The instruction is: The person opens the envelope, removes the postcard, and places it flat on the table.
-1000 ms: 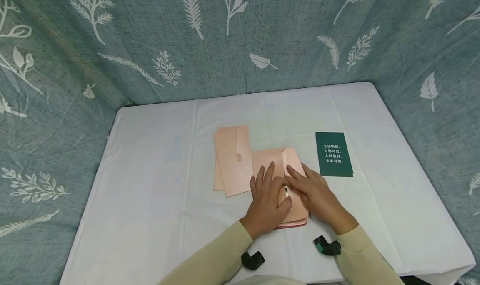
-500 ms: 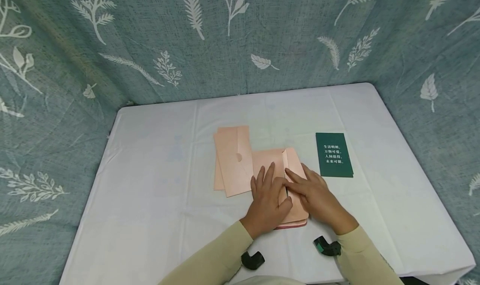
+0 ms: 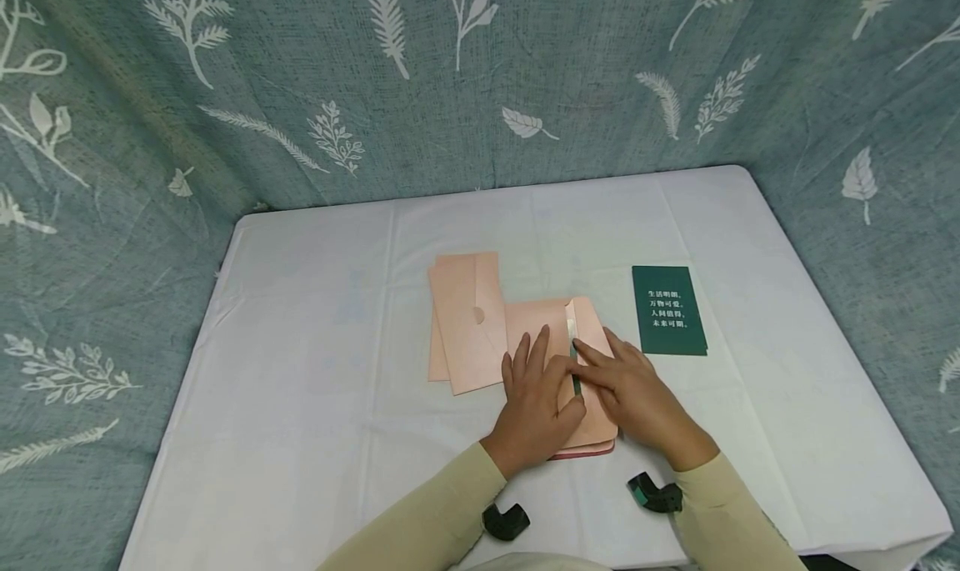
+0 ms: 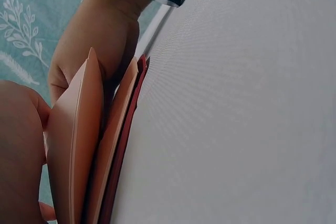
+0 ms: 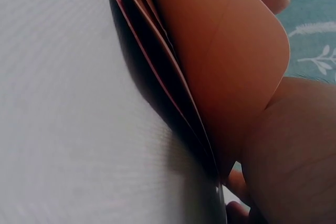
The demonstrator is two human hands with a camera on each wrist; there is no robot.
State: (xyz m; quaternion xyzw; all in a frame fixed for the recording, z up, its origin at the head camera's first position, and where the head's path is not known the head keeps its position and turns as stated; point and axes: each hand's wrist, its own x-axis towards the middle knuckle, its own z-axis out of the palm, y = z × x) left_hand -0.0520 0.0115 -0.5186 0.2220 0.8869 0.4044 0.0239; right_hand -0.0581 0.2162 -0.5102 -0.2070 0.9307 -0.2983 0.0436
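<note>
A pale peach envelope (image 3: 596, 417) lies in front of the person, its red-edged lower layer (image 3: 587, 452) showing at the near end. A narrow dark green strip (image 3: 576, 385) shows in the slit along its flap. The left hand (image 3: 534, 400) rests on the envelope's left part with fingers stretched out. On the right part lies the right hand (image 3: 637, 388), its fingers reaching over the flap edge to the slit and meeting the left index finger. In the left wrist view the envelope's upper layer (image 4: 79, 124) stands raised above the red layer (image 4: 126, 135). The right thumb is partly hidden.
Two more peach envelopes (image 3: 468, 338) overlap at the left. Dark green cards (image 3: 667, 308) with white writing lie stacked at the right. A white cloth (image 3: 315, 329) covers the table, and a leaf-patterned teal curtain (image 3: 450, 137) surrounds it.
More of the dark green strip shows in the slit, and a pale strip has appeared above it. The right fingers have shifted slightly; the left hand stays put.
</note>
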